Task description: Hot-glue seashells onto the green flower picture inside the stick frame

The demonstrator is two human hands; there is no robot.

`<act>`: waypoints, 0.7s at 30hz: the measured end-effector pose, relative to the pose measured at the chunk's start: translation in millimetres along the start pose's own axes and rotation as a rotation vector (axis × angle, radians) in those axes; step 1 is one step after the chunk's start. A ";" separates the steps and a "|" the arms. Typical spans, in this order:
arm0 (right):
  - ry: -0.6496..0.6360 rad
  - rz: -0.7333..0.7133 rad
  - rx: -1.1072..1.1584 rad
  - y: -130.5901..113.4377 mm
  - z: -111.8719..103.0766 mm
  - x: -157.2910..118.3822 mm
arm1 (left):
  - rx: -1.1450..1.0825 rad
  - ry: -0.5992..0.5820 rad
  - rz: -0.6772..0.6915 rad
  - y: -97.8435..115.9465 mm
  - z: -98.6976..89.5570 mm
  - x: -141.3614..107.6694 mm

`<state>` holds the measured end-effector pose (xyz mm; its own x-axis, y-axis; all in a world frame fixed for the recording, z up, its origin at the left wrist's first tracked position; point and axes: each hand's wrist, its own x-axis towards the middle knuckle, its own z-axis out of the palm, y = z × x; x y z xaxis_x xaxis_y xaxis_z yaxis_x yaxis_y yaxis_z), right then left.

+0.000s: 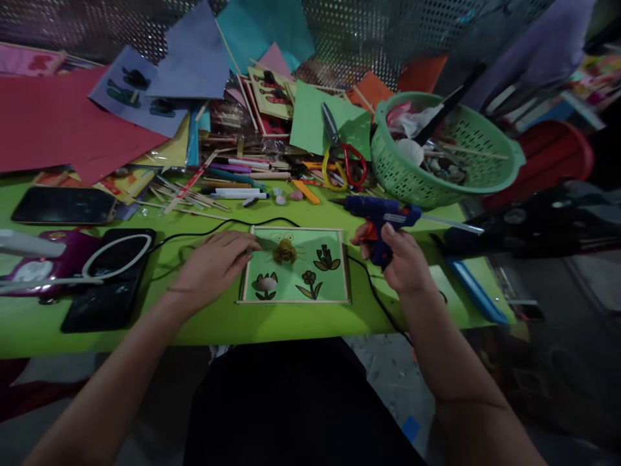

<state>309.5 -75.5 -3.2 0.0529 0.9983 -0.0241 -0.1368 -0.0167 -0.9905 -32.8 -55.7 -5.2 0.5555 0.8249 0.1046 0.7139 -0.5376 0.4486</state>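
A green picture card [284,285] with thin wooden sticks along its edges lies on the table before me. On it are drawn flowers, a face with lines around it, and a brown shell-like piece [284,252]; a pale piece [266,283] sits on the lower left flower. My left hand [218,262] rests at the card's left edge, fingers stretched out and holding nothing. In my right hand [395,255] is a blue hot glue gun [381,210], its nozzle pointing left above the card's upper right corner. A clear glue stick [453,223] juts from its back.
Behind the card lie pens [237,193], wooden sticks, scissors [334,139] and coloured paper [53,123]. A green basket [398,171] holds scraps at back right. Phones [65,205] and a purple device [43,265] lie left. A black cord [208,232] crosses the green table [213,327].
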 end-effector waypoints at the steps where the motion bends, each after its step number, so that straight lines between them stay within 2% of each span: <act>1: 0.002 0.016 -0.015 0.0 0.9 -0.1 | 0.024 -0.008 0.000 -2.2 1.7 1.2; 6: -0.047 0.074 -0.078 -0.2 7.4 2.9 | 0.142 -0.005 -0.032 -5.6 8.6 -4.5; 13: -0.113 0.105 -0.055 -8.3 16.4 12.4 | 0.094 0.031 -0.026 -12.1 12.5 -17.2; 19: -0.150 0.319 -0.056 -20.3 5.3 -17.7 | 0.151 0.055 0.025 -17.0 12.6 -31.8; 21: -0.151 0.331 -0.095 -19.4 1.4 -24.8 | 0.158 0.068 0.028 -17.8 13.3 -35.0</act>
<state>309.4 -99.8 16.8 -0.1264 0.9350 -0.3314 -0.0289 -0.3374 -0.9409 -59.2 -77.3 -28.6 0.5495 0.8165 0.1772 0.7598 -0.5766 0.3004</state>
